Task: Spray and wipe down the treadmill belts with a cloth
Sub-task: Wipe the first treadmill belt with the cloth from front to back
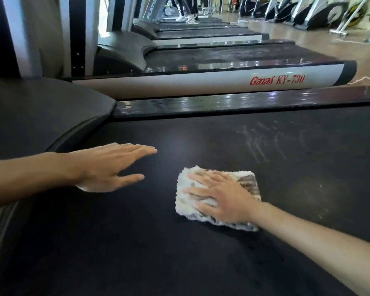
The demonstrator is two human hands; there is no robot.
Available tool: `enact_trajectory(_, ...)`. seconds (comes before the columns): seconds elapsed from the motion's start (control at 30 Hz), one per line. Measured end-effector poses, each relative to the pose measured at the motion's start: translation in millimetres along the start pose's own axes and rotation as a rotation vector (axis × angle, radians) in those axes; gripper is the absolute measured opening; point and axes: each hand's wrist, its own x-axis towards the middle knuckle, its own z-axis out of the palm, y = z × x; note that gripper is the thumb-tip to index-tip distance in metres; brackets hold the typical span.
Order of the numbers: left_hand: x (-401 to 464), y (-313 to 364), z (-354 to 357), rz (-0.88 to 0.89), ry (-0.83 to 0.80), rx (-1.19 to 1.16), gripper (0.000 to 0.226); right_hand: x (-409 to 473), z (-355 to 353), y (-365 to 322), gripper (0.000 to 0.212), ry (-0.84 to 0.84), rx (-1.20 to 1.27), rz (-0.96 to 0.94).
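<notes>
Down on the black treadmill belt [137, 242] we've got both hands out, and it fills most of the view. Our right hand [220, 199] is flat on top of the folded cloth [247, 182], fingers straight and a little spread, pressing it down onto the belt, not really curled around it. The cloth is a fluffy off-white thing with brownish stripes, sitting roughly mid-belt. Our left hand [107, 165] is off to the left of it, well apart from the cloth, fingers straight and close together with the thumb out, holding nothing; can't tell if the palm is actually touching the belt or just above it. Some pale scuffy streaks [265, 142] show on the belt beyond the cloth. Next one over is a treadmill [201, 82] with "Ganas KY-730" in red on its grey side rail, and more treadmills line up behind it.
</notes>
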Motion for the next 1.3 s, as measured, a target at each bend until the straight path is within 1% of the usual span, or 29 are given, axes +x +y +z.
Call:
enact_trajectory(0.07, -5.8, -2.2, -1.6, 0.020, 0.051, -0.002, 0.074, -24.0, -1.3, -0.7, 0.047, 0.011, 0.054, -0.127)
enact_trajectory(0.1, -8.8, -2.5, -1.5, 0.027, 0.071, -0.010, 0.072, -25.6, -2.8, 7.5, 0.048, 0.027, 0.087, -0.123)
enact_trajectory(0.17, -13.4, -2.9, 1.4, 0.046, 0.114, -0.032, 0.069, -8.7, -4.6, 29.6, 0.052, 0.074, 0.108, -0.008)
enact_trajectory(0.23, -16.4, -2.9, 5.6, 0.065, 0.161, -0.055, 0.067, 20.1, -2.5, 41.7, 0.053, 0.076, 0.035, 0.142)
enact_trajectory(0.27, -17.2, -4.1, 7.1, 0.079, 0.190, -0.061, 0.066, 31.1, -0.6, 36.5, 0.053, 0.065, -0.010, 0.185)
enact_trajectory(0.3, -17.5, -5.3, 8.8, 0.092, 0.217, -0.071, 0.065, 34.7, 3.8, 27.6, 0.053, 0.057, -0.039, 0.181)
enact_trajectory(0.37, -20.8, -9.4, 13.1, 0.098, 0.270, -0.098, 0.065, 18.0, 7.1, -0.8, 0.051, 0.043, -0.027, 0.068)
enact_trajectory(0.47, -31.6, -17.0, 24.7, 0.054, 0.333, -0.184, 0.070, -34.6, 3.5, -28.4, 0.046, 0.013, 0.026, -0.143)
enact_trajectory(0.5, -36.1, -19.0, 29.7, 0.039, 0.351, -0.218, 0.068, -44.1, 0.8, -23.9, 0.046, 0.004, 0.044, -0.180)
enact_trajectory(0.53, -40.9, -19.9, 36.3, 0.029, 0.365, -0.251, 0.067, -46.0, -2.3, -16.2, 0.046, -0.003, 0.058, -0.175)
enact_trajectory(0.57, -45.5, -19.7, 43.1, 0.022, 0.376, -0.277, 0.066, -41.0, -4.3, -8.1, 0.048, 0.001, 0.064, -0.132)
enact_trajectory(0.63, -52.5, -16.6, 55.9, 0.019, 0.368, -0.313, 0.064, -18.5, -3.8, 6.1, 0.054, 0.025, 0.063, -0.017)
enact_trajectory(0.7, -59.3, -14.5, 66.2, 0.017, 0.329, -0.318, 0.063, 1.9, 3.0, 4.2, 0.055, 0.018, 0.026, 0.070)
enact_trajectory(0.8, -63.9, -17.1, 66.2, 0.019, 0.280, -0.326, 0.060, 3.9, 9.9, -3.6, 0.054, 0.027, -0.026, 0.034)
enact_trajectory(0.87, -64.5, -21.5, 60.9, 0.009, 0.299, -0.341, 0.061, -2.7, 7.7, -5.7, 0.058, 0.023, 0.012, 0.017)
enact_trajectory(0.97, -62.5, -28.0, 55.2, -0.013, 0.329, -0.350, 0.057, -2.0, 3.2, -2.9, 0.064, 0.000, 0.075, 0.046)
enact_trajectory(1.07, -65.3, -33.5, 51.7, -0.011, 0.361, -0.320, 0.055, -1.2, 5.4, -15.7, 0.055, 0.009, 0.051, 0.085)
enact_trajectory(1.13, -71.9, -36.0, 51.1, -0.020, 0.362, -0.324, 0.057, -19.3, 7.1, -34.5, 0.049, 0.016, 0.032, 0.011)
enact_trajectory(1.23, -86.3, -38.2, 58.0, -0.031, 0.343, -0.307, 0.055, -65.9, 4.2, -49.1, 0.048, -0.022, 0.050, -0.192)
enact_trajectory(1.27, -91.3, -38.4, 62.3, -0.025, 0.349, -0.300, 0.056, -73.0, 1.8, -42.9, 0.047, -0.013, 0.063, -0.220)
enact_trajectory(1.3, -95.9, -37.9, 66.9, -0.023, 0.359, -0.298, 0.058, -71.7, -1.2, -33.7, 0.047, 0.003, 0.068, -0.203)
